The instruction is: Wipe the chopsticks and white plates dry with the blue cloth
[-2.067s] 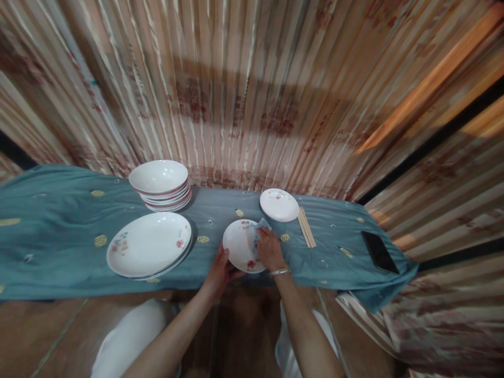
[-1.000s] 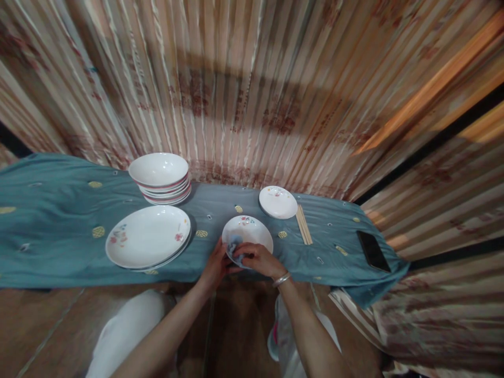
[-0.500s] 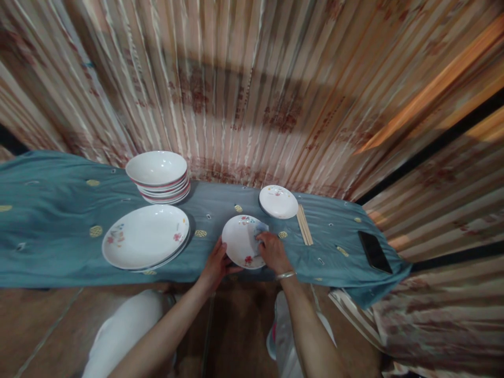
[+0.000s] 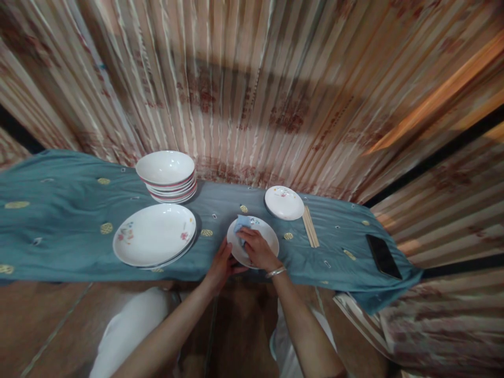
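A white plate with small flowers (image 4: 268,237) is at the table's front edge, in front of me. My left hand (image 4: 222,265) grips its left rim, thumb on top and fingers reaching underneath. With closed fingers, my right hand (image 4: 258,248) presses a light blue cloth (image 4: 241,223) onto the plate's upper left part; a bracelet circles that wrist. The hand hides much of the plate's middle and part of the cloth.
Stacked bowls (image 4: 165,168) stand at the back left, with large oval plates (image 4: 153,236) before them. Behind my plate, to the right, are small plates (image 4: 284,202), wooden chopsticks (image 4: 311,227) and a black phone (image 4: 383,256). A patterned curtain (image 4: 236,94) hangs behind the cloth-covered table (image 4: 59,226).
My right hand has moved the cloth from the plate's right side to its upper left. My left hand keeps its hold on the rim. The view has shifted slightly.
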A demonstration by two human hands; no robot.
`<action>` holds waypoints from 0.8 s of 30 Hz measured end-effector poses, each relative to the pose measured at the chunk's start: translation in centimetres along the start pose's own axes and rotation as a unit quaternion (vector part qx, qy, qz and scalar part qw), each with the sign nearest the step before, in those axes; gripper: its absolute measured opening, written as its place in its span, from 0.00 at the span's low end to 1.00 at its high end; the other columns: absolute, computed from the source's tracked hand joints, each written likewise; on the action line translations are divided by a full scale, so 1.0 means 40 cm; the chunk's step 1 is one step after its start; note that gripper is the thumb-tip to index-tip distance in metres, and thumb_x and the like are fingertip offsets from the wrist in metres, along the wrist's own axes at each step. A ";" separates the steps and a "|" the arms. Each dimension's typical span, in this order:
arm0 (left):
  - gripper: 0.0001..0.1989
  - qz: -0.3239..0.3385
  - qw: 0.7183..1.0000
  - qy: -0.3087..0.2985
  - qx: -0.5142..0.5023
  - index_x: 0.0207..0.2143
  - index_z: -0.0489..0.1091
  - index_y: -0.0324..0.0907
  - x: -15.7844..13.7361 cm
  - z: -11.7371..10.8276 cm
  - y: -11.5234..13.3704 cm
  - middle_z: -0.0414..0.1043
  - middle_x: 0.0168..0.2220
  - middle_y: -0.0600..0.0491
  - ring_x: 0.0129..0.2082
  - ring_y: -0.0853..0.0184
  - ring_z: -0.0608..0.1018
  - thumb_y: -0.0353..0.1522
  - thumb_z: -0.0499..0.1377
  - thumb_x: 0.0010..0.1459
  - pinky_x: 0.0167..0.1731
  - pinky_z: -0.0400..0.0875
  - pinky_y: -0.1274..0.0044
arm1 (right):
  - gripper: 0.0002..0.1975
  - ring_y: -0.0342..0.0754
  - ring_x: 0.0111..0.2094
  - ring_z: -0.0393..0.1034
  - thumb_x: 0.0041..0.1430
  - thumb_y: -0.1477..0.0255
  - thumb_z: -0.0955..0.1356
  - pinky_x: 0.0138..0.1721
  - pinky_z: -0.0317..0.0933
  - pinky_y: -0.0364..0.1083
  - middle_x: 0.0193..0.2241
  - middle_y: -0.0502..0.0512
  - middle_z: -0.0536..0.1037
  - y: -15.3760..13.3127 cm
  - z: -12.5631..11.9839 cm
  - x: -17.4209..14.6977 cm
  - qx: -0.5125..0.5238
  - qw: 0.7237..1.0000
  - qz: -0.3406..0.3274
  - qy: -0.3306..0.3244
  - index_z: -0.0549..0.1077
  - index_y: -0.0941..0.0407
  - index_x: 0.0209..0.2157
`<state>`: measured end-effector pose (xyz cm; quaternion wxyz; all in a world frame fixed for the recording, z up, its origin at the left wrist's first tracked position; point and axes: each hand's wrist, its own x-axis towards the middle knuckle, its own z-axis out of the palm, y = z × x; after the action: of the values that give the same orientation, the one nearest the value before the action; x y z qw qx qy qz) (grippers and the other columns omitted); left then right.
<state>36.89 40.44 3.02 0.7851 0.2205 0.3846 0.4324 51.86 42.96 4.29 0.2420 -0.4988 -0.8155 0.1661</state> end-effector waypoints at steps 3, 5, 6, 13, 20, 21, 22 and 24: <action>0.28 -0.001 1.000 0.001 -0.003 0.62 0.53 0.48 -0.001 0.001 0.002 0.71 0.51 0.44 0.38 0.61 0.80 0.36 0.55 0.60 0.32 0.79 0.69 | 0.26 0.49 0.56 0.63 0.51 0.85 0.58 0.57 0.56 0.52 0.53 0.59 0.72 -0.023 0.000 -0.016 0.047 0.999 -0.016 -0.020 0.73 0.58 0.49; 0.27 0.002 1.000 -0.006 -0.010 0.61 0.54 0.48 -0.001 0.001 0.002 0.71 0.51 0.44 0.38 0.61 0.80 0.36 0.56 0.60 0.31 0.79 0.69 | 0.25 0.48 0.55 0.65 0.50 0.85 0.59 0.57 0.58 0.51 0.52 0.58 0.73 -0.037 -0.009 -0.032 0.078 0.996 -0.013 -0.035 0.74 0.57 0.47; 0.27 0.004 1.000 -0.009 -0.012 0.61 0.55 0.48 -0.001 0.001 0.002 0.71 0.51 0.44 0.38 0.61 0.80 0.36 0.56 0.60 0.32 0.79 0.69 | 0.25 0.48 0.54 0.66 0.50 0.85 0.59 0.56 0.58 0.51 0.52 0.57 0.74 -0.042 -0.016 -0.041 0.093 0.995 -0.008 -0.044 0.75 0.56 0.46; 0.26 0.009 1.000 -0.008 0.012 0.59 0.57 0.45 -0.005 0.006 0.004 0.74 0.48 0.43 0.39 0.59 0.80 0.37 0.56 0.59 0.31 0.79 0.69 | 0.19 0.46 0.45 0.73 0.49 0.84 0.61 0.49 0.64 0.46 0.43 0.50 0.79 -0.036 -0.075 -0.098 0.190 0.977 0.051 -0.087 0.78 0.54 0.36; 0.36 0.005 1.000 0.007 0.003 0.65 0.44 0.55 -0.006 0.009 0.007 0.70 0.53 0.44 0.40 0.58 0.80 0.37 0.58 0.58 0.31 0.78 0.68 | 0.15 0.50 0.41 0.72 0.50 0.83 0.62 0.48 0.62 0.49 0.36 0.53 0.81 -0.020 -0.097 -0.148 -0.011 0.992 0.122 -0.032 0.78 0.55 0.30; 0.38 0.004 1.000 0.011 -0.003 0.65 0.42 0.57 -0.005 0.008 0.007 0.69 0.54 0.45 0.39 0.58 0.80 0.36 0.58 0.58 0.31 0.78 0.68 | 0.14 0.50 0.41 0.72 0.50 0.83 0.62 0.48 0.62 0.49 0.36 0.54 0.80 -0.016 -0.095 -0.151 -0.040 0.990 0.131 -0.020 0.78 0.55 0.29; 0.39 0.003 1.000 0.013 -0.007 0.65 0.41 0.59 -0.004 0.007 0.007 0.69 0.54 0.45 0.39 0.58 0.80 0.36 0.59 0.57 0.31 0.78 0.68 | 0.14 0.49 0.40 0.72 0.51 0.83 0.62 0.48 0.62 0.49 0.35 0.55 0.80 -0.010 -0.092 -0.153 -0.064 0.989 0.136 -0.010 0.77 0.56 0.29; 0.39 0.003 1.000 0.007 -0.010 0.65 0.42 0.59 -0.003 0.006 0.007 0.68 0.55 0.45 0.40 0.58 0.80 0.37 0.60 0.57 0.30 0.79 0.67 | 0.13 0.49 0.39 0.72 0.51 0.84 0.62 0.49 0.61 0.49 0.34 0.56 0.80 0.006 -0.082 -0.153 -0.107 0.984 0.138 0.012 0.76 0.57 0.29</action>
<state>36.90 40.48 3.42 0.7834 0.2110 0.3852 0.4397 56.22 37.71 5.47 0.1718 -0.6320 -0.7486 0.1034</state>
